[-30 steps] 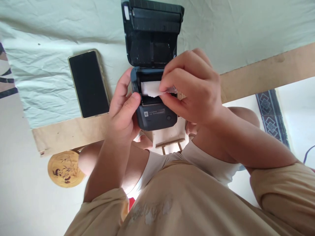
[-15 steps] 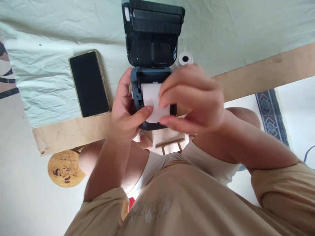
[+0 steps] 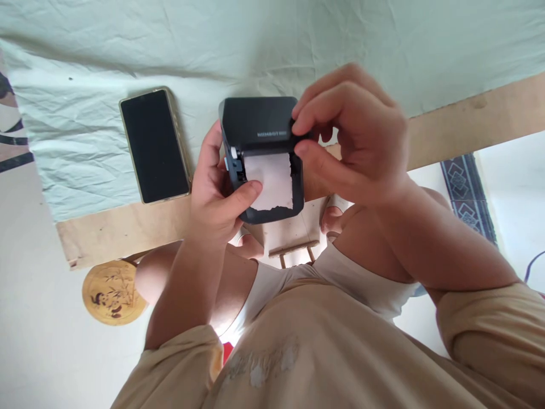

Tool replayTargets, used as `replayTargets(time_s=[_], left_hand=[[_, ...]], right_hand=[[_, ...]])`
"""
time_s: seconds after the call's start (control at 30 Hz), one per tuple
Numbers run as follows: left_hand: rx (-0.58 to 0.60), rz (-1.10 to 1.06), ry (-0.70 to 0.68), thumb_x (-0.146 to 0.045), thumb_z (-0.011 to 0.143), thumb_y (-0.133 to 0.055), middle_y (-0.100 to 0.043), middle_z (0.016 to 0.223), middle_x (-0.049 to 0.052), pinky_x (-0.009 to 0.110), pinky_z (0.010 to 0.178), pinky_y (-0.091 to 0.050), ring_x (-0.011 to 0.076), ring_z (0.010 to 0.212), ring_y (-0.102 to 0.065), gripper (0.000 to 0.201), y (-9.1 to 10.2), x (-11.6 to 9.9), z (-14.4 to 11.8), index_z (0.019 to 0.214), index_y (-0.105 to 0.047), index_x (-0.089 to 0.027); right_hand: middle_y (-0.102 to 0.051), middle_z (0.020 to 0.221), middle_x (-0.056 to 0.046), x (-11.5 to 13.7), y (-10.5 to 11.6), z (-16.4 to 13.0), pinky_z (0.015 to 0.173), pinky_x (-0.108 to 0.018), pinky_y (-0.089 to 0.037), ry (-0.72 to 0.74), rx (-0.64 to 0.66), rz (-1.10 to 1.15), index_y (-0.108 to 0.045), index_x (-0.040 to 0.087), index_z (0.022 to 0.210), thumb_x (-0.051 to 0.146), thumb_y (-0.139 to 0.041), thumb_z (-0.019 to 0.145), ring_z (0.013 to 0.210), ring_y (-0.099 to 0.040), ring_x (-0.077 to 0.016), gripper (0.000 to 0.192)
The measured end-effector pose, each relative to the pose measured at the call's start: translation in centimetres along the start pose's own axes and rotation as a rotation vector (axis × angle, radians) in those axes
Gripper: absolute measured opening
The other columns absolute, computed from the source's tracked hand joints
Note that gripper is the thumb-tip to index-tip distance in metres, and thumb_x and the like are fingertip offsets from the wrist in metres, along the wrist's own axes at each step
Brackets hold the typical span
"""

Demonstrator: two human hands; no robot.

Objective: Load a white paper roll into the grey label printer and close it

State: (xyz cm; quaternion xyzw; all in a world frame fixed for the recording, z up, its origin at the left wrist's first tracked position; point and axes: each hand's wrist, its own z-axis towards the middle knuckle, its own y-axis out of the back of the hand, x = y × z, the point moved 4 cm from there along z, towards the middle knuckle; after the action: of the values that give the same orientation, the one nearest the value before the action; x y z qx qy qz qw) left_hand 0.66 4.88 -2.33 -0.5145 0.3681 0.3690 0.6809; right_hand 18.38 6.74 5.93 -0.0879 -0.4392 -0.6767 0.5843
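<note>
A small black label printer (image 3: 300,193) is held over the table's front edge by my left hand (image 3: 215,190). The fingers wrap its left side, and the thumb presses on the white paper (image 3: 269,180) lying over the opening. That paper has a torn, ragged front and right edge. The printer's lid (image 3: 259,116), with pale lettering on it, is tilted partway down over the back of the body. At the lid's right edge, my right hand (image 3: 355,128) pinches it between thumb and fingers. The inside of the printer beneath the paper is hidden.
A phone (image 3: 155,146) with a dark screen lies left of the printer on the pale green cloth (image 3: 204,45). Bare wood (image 3: 123,227) shows along the table's front edge. A round wooden stool top (image 3: 114,292) with a panda picture stands at lower left.
The lid has swung from standing fully up to partly lowered. My right hand has moved from the paper up to the lid's right edge. The small paper roll behind is now hidden.
</note>
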Motion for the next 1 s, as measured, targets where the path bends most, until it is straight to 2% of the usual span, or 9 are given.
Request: replayTargets(time_s=[0.13,0.23,0.37,0.5,0.57,0.63,0.77,0.9,1.0], left_hand=[[0.001,0.009,0.003,-0.028,0.071,-0.08,-0.068,0.108,0.0,0.021,0.078,-0.055,0.0094,0.091,-0.067,0.061,-0.3,-0.5,0.1,0.127,-0.056,-0.025],[0.014,0.034,-0.01,-0.031,0.07,-0.08,-0.066,0.112,0.0,0.027,0.086,-0.055,0.0117,0.095,-0.067,0.068,-0.4,-0.7,0.2,0.132,-0.053,-0.026],[0.023,0.01,-0.06,-0.048,0.069,-0.077,-0.064,0.12,0.006,0.039,0.096,-0.055,0.0201,0.104,-0.066,0.069,-0.3,-0.7,0.2,0.129,-0.055,-0.023],[-0.06,0.062,-0.038,-0.041,0.081,-0.068,-0.061,0.089,0.004,0.031,0.077,-0.057,0.0109,0.075,-0.061,0.039,-0.1,-1.0,-0.4,0.112,-0.067,-0.016],[-0.041,0.076,-0.008,-0.04,0.082,-0.067,-0.056,0.08,0.002,0.031,0.073,-0.057,0.0091,0.066,-0.057,0.035,-0.3,-1.2,-0.6,0.107,-0.069,-0.015],[-0.039,0.083,0.038,-0.041,0.082,-0.067,-0.056,0.081,0.002,0.036,0.077,-0.058,0.0104,0.066,-0.059,0.038,-0.4,-1.3,-0.7,0.11,-0.069,-0.017],[-0.035,0.076,0.078,-0.046,0.079,-0.07,-0.063,0.094,0.005,0.044,0.091,-0.056,0.0209,0.087,-0.068,0.05,-0.5,-1.4,-0.5,0.12,-0.065,-0.018],[0.017,0.046,0.118,-0.048,0.079,-0.069,-0.066,0.113,0.007,0.039,0.093,-0.055,0.0265,0.113,-0.065,0.059,-0.8,-1.2,-0.3,0.13,-0.055,-0.021],[0.047,0.036,0.119,-0.046,0.083,-0.065,-0.066,0.113,0.008,0.034,0.087,-0.056,0.027,0.123,-0.061,0.056,-1.0,-1.2,-0.3,0.132,-0.053,-0.02]], right_hand=[[-0.061,0.097,-0.003,-0.1,-0.2,-0.6,0.07,-0.023,-0.051,0.078,0.117,-0.009,-0.061,0.015,0.09,0.016,-0.059,0.086,0.081,-0.058,-0.0057,0.005],[-0.061,0.1,-0.002,-0.1,-0.3,-0.9,0.067,-0.02,-0.051,0.089,0.134,-0.019,-0.062,0.016,0.093,0.015,-0.055,0.089,0.083,-0.059,-0.0048,0.009],[-0.057,0.124,-0.009,0.0,-0.6,-1.4,0.076,-0.021,-0.056,0.024,0.106,0.03,-0.059,0.015,0.109,0.021,-0.056,0.09,0.101,-0.06,-0.0098,0.02],[-0.048,0.143,-0.013,0.1,-1.2,-1.6,0.1,-0.032,-0.056,-0.094,0.117,0.093,-0.051,0.017,0.124,0.031,-0.056,0.092,0.113,-0.06,-0.0142,0.035],[-0.051,0.142,-0.012,0.0,-1.5,-1.6,0.104,-0.035,-0.055,-0.118,0.136,0.108,-0.05,0.018,0.125,0.034,-0.056,0.092,0.11,-0.062,-0.0146,0.037],[-0.053,0.14,-0.011,0.0,-1.6,-1.6,0.102,-0.035,-0.055,-0.133,0.162,0.111,-0.05,0.019,0.124,0.037,-0.056,0.092,0.107,-0.062,-0.0146,0.038],[-0.051,0.141,-0.01,-0.2,-1.5,-1.6,0.105,-0.036,-0.054,-0.148,0.185,0.134,-0.048,0.02,0.125,0.037,-0.056,0.092,0.1,-0.061,-0.0112,0.038],[-0.047,0.144,-0.012,-0.4,-1.4,-1.5,0.1,-0.032,-0.055,-0.131,0.199,0.128,-0.047,0.02,0.126,0.036,-0.056,0.091,0.099,-0.059,-0.0106,0.039],[-0.047,0.144,-0.012,-0.6,-1.5,-1.6,0.093,-0.03,-0.056,-0.132,0.205,0.13,-0.047,0.02,0.126,0.036,-0.054,0.092,0.094,-0.059,-0.0099,0.038]])
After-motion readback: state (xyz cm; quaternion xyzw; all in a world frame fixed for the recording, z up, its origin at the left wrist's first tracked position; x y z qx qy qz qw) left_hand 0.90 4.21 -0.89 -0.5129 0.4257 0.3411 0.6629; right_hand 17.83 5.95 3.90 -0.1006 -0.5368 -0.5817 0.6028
